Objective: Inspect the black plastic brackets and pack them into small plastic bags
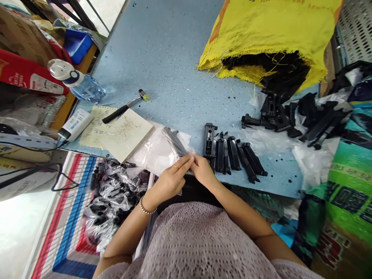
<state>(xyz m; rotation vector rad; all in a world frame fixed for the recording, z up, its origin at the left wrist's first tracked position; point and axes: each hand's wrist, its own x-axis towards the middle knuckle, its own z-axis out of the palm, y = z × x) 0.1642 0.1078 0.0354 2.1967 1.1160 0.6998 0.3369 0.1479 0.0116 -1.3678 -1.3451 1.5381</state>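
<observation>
Nearest is the lilac openwork top (197, 240), cut off by the lower border. The left hand (168, 180) and right hand (205, 170) meet over the table's near edge, their fingertips pinched together on the end of a clear bag (175, 142). Dark, narrow shapes run lengthwise inside it; they look like one of the black parts, though glare and the plastic make that hard to confirm. The fingers cover the gripped end. The bag slants away from the hands over flat clear plastic (152, 149).

Below the table edge on the left, a striped basket (69, 201) contains black pieces wrapped in clear plastic (113, 197); the table and the left arm hide some of it. Just right of the hands, black parts (225, 153) lie in a fanned row, the lower end of the leftmost out of clear sight.

Left of the bag, a pale square slab (128, 135) overlaps a notepad (91, 135) whose handwriting I cannot read. A small hammer (123, 109) rests across both. A white device (77, 124) and a water bottle (78, 83) are beyond.

Further right are a jumbled black pile (279, 114) and, behind it, a yellow sack (270, 31), cut off at the top, its mouth open on dark, indistinct contents.
</observation>
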